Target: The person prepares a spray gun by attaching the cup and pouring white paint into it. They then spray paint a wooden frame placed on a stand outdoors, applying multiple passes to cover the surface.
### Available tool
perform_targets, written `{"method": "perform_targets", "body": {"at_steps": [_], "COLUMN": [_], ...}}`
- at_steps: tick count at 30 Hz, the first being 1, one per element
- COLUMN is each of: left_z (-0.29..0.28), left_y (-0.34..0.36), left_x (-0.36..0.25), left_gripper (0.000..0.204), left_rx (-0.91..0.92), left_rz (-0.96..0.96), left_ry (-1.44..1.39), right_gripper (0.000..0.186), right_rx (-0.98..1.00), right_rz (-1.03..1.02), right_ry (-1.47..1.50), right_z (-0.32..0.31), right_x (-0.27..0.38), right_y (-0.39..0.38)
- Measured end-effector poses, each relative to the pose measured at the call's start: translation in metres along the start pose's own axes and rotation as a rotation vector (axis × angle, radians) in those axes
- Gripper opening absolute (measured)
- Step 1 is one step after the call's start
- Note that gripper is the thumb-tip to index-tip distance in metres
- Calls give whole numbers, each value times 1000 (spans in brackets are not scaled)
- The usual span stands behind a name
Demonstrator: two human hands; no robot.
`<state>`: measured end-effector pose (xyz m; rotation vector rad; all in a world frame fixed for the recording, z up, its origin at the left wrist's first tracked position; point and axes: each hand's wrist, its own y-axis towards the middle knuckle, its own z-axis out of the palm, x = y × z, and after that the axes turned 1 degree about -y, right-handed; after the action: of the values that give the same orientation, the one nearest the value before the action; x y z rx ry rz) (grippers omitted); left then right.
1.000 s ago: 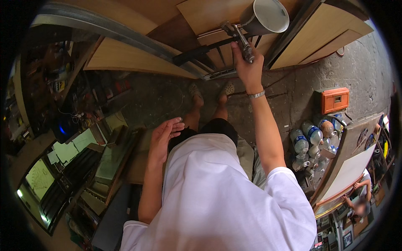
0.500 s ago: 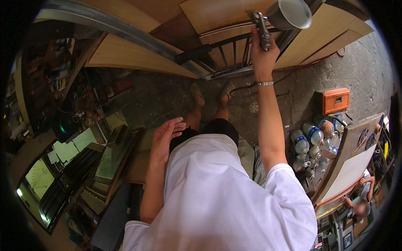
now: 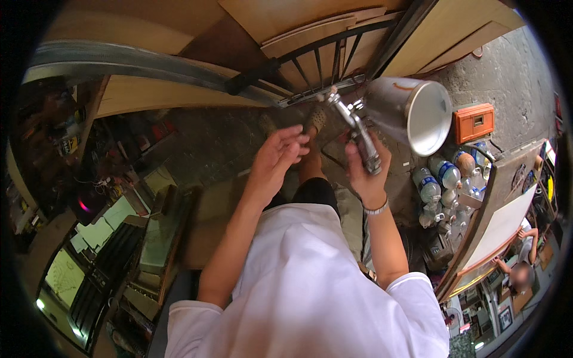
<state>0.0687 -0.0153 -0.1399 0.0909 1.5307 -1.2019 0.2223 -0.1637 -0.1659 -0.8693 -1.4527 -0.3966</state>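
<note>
In my right hand (image 3: 373,173) is a metal spray gun (image 3: 352,119), gripped by its handle near the middle of the view. Its wide metal cup (image 3: 397,104) points off to the right, with the pale inside showing. My left hand (image 3: 277,155) is raised just left of the gun, fingers loosely bent and apart, holding nothing. Behind the gun, a black metal grille (image 3: 305,52) stands against wooden panels (image 3: 274,21). My feet in perforated clogs (image 3: 317,116) show on the concrete floor below, partly hidden by my left hand.
An orange box (image 3: 473,124) and several plastic bottles (image 3: 430,185) are at right, beside a leaning board (image 3: 500,221). Another person (image 3: 525,244) handles a frame at far right. At left are cluttered shelves (image 3: 59,137), stacked panels (image 3: 156,238) and a metal rail (image 3: 137,59).
My right hand has brought the spray gun away from the grille, down toward me. My left hand has lifted forward and rightward, nearer to the gun.
</note>
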Motion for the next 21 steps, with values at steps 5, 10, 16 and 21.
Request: {"method": "perform_targets", "body": {"at_steps": [5, 10, 16, 21], "left_z": [19, 13, -7, -47], "left_y": [5, -19, -54, -84], "left_x": [-13, -22, -26, -21], "left_gripper": [48, 41, 36, 36], "left_rx": [45, -8, -63, -115], "left_rz": [183, 303, 409, 548], "left_ry": [-182, -329, -424, -406], "right_gripper": [31, 42, 46, 35], "right_rx": [98, 216, 359, 373], "right_rz": [-196, -251, -400, -573], "right_ry": [-84, -97, -146, -343], "right_z": [7, 7, 16, 45], "right_x": [16, 34, 62, 83], "right_y": [-25, -42, -57, -76]}}
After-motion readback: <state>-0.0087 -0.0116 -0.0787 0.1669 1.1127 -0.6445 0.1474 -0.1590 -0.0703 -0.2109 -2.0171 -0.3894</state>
